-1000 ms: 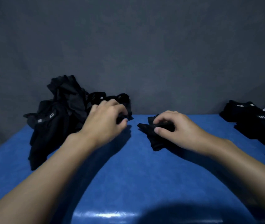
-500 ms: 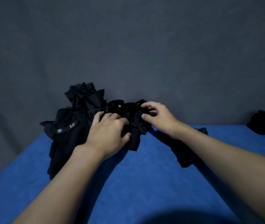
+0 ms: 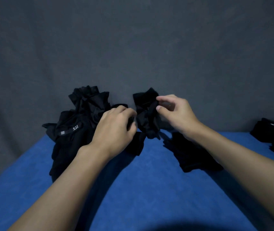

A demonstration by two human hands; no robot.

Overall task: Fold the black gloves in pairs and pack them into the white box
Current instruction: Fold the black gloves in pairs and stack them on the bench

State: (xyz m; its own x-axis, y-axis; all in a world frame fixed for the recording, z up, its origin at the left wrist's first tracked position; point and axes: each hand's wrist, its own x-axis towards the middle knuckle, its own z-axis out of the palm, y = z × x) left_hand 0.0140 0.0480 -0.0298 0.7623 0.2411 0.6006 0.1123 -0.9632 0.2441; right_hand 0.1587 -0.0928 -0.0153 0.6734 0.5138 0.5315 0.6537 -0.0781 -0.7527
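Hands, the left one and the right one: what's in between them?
A crumpled black glove, pinched by the right hand beside the left hand, in the head view.

One wide-angle camera rides on the person's head, facing forward and down along both bare forearms. It sits close: the left hand [image 3: 116, 127] and right hand [image 3: 177, 114] fill mid-frame around a crumpled black fabric glove [image 3: 147, 121]. The blue cloth-covered table [image 3: 141, 189] spreads nearer than the fingers, and the dark grey fabric backdrop [image 3: 133, 39] rises beyond them.

The gloves [image 3: 147, 114] look like soft matt black fabric, the table [image 3: 141, 189] cover a slightly fuzzy blue cloth, the backdrop [image 3: 133, 47] matt grey.
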